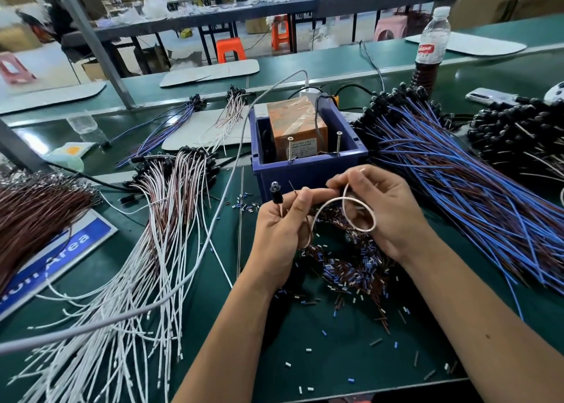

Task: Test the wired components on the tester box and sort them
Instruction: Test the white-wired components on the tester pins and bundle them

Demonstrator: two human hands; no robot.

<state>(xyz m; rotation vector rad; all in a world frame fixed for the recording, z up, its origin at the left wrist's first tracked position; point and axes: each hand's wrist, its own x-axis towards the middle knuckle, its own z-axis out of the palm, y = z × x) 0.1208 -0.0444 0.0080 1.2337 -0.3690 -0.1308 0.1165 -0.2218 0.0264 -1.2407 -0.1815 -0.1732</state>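
One wired component held between both hands, just in front of the tester box.

I see the left hand (279,225) curled around the wired component (276,194), its black head upright above the fist and a bare lead tip beside the thumb. The right hand (383,207) pinches the pale wire loop (358,211), which curves between the two hands. The blue tester box (308,164) stands just beyond the fingertips; cut sleeve scraps (351,268) lie beneath the hands.

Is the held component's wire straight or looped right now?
Looped: the white wire curls in a ring between left hand and right hand.
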